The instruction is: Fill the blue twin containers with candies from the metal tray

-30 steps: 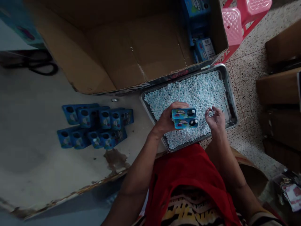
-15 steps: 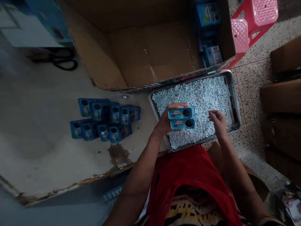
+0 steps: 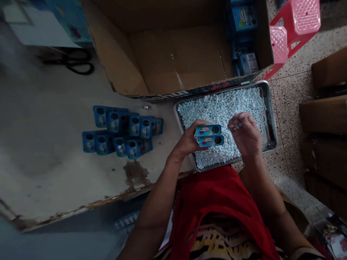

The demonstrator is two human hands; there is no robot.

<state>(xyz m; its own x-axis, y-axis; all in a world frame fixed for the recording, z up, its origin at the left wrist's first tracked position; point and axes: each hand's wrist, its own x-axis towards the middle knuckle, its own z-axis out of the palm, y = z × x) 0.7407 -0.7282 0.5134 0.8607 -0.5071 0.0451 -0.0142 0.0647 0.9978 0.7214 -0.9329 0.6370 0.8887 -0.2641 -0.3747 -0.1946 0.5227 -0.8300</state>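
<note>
My left hand (image 3: 189, 139) is wrapped around two small blue candy boxes (image 3: 210, 141) held side by side, each with a dark round spot on the face turned toward me. They are above the left part of a metal tray (image 3: 273, 122) filled with small pale blue and white candies (image 3: 219, 103). To the right of the boxes, my right hand (image 3: 247, 135) is raised over the tray with its palm turned up. Its curled fingers hold a few candies (image 3: 238, 124). Some of the tray's contents are hidden beneath both hands.
Several blue boxes (image 3: 116, 142) stand grouped on the worn table (image 3: 59, 155) at left. A big cardboard carton (image 3: 162, 65) holds more blue boxes (image 3: 248, 63) at its right end. Black scissors (image 3: 78, 65) lie at upper left. Pink stools (image 3: 306, 18) and brown cartons (image 3: 324, 112) are to the right.
My right hand has risen from the candies, shifted left toward the boxes and turned palm up, with candies now showing in its fingers. My left hand still holds the two boxes.
</note>
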